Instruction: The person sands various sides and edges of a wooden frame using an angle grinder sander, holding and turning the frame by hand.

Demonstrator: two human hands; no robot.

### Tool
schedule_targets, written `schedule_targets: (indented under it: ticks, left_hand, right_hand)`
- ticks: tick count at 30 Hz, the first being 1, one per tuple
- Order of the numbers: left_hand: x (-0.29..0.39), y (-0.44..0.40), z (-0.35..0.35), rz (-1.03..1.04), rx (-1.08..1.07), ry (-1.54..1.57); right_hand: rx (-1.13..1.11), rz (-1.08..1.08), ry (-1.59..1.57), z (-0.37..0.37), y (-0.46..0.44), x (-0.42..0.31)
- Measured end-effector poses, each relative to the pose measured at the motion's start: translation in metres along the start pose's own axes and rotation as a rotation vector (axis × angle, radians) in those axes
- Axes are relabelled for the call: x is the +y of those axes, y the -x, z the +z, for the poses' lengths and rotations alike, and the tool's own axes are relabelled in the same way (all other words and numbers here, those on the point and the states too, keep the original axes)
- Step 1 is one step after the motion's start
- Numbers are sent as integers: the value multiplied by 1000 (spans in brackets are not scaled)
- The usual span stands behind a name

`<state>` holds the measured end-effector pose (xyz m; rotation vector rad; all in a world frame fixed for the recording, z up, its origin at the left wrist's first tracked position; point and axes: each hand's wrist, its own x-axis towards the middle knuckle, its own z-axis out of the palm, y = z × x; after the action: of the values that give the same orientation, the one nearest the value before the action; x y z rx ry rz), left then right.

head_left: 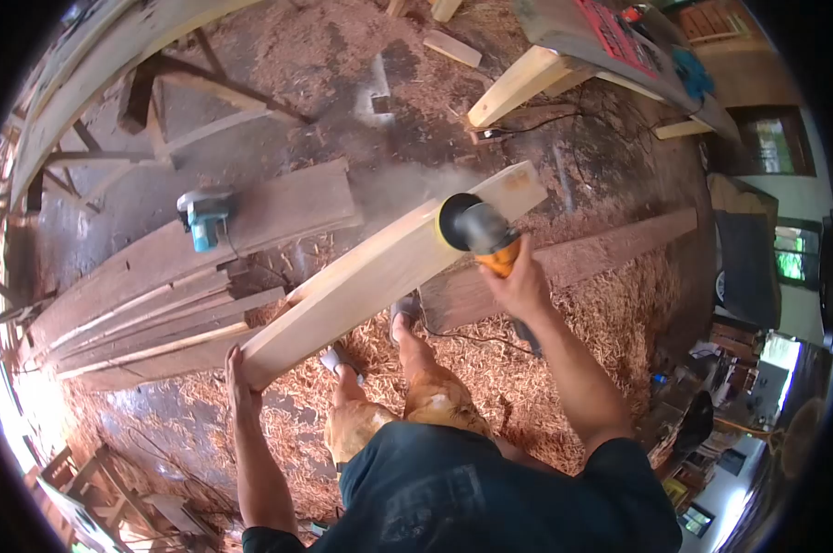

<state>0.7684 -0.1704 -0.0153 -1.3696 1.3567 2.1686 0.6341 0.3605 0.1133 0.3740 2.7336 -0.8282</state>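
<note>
A long pale wooden plank slants across the view, from lower left to upper right. My left hand grips its near left end, with the fingers at the edge. In my right hand is an orange disc sander, and my fingers wrap round its body. The round black pad with a yellow rim touches the plank near the far right end. The sander's head is blurred, and pale dust hangs beside it. Under the plank my feet stand among wood shavings.
A teal power tool sits on a wide dark board at the left, near stacked boards. Another dark board lies at the right. Shavings cover the floor. A workbench stands at the upper right; timber frames are at the left.
</note>
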Motion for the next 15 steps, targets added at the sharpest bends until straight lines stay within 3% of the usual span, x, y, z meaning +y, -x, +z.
schedule_targets:
  ticks: [7, 8, 12, 15]
  left_hand:
    - [-15, -11, -16, 41, 24, 15]
    - [-16, -11, -16, 26, 24, 17]
    - [-13, -10, -11, 26, 91, -79]
    - [-15, -16, -14, 57, 111, -104]
  right_hand:
    - [193, -25, -10, -74, -77, 61]
    - [41, 218, -153, -77, -73, 48]
    - [-147, -1, -7, -44, -42, 7]
    - [-110, -119, 77, -43, -40, 21]
